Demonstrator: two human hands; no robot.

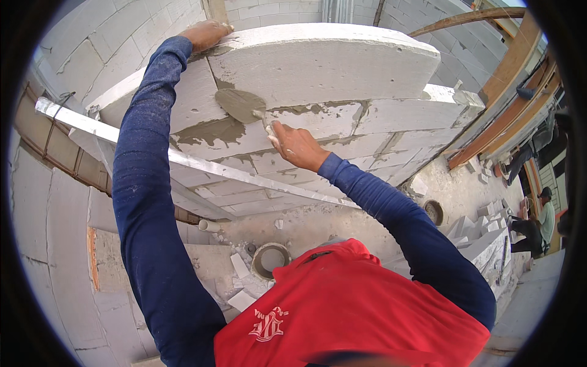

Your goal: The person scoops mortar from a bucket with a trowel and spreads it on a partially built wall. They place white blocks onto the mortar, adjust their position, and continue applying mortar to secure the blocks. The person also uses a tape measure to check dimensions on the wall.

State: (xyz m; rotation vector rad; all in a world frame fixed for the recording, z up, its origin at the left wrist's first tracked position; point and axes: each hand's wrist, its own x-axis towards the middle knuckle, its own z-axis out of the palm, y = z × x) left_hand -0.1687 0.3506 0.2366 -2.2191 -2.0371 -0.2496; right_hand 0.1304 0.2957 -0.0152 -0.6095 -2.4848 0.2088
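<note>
My right hand [298, 147] is closed round the handle of a pointing trowel [239, 105]. The trowel's rounded, mortar-coated blade lies against the face of a white block wall, beside a vertical joint. Wet grey mortar [211, 133] is smeared on the blocks just below the blade. Up on the wall's top edge, my left hand [206, 35] is curled over a light concrete block [177, 95], close to its joint with a long upper block [324, 67]. Its fingertips are partly hidden.
A pale straight bar [202, 164] slants across the wall's front. On the floor stand a mortar bucket [270, 260] and another round container [433, 211]. Block offcuts [474, 232] are piled at right, near a seated person [541, 223]. Wooden beams [507, 116] rise at the wall's right end.
</note>
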